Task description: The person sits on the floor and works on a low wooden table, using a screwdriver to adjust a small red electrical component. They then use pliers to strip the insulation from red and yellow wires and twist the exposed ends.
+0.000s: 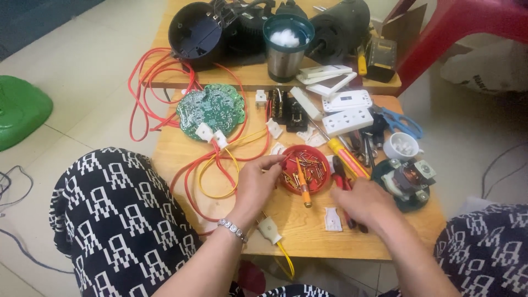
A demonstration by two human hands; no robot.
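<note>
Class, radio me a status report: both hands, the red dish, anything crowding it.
Left hand at red dish rim. Right hand on pliers. Screwdrivers and wires crowd the dish.

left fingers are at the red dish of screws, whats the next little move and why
Probably pinch one screw out: the left hand has its fingertips at the rim of the red dish, while the right hand rests on the red-handled pliers.

Bare table (pixel 308 234) between hands — red bowl (pixel 304 169) blocks ahead.
</note>
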